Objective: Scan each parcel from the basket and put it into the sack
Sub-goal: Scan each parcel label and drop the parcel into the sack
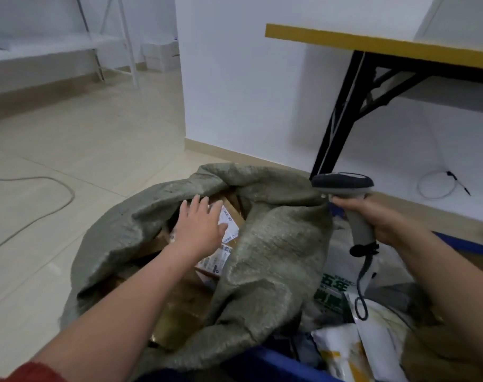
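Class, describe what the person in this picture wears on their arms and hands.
The left hand and right hand are bare: no gloves, rings or watch show. A red sleeve covers the left arm only at the picture's bottom corner. The right forearm is uncovered as far as the frame shows.

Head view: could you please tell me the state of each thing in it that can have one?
sack: mouth open, cardboard parcels inside.
labelled parcel: lying in the sack, label up.
left hand: fingers straight, over the labelled parcel; contact unclear.
right hand: grips the scanner's handle.
scanner: held head-up over the basket.
basket: holds bagged parcels.
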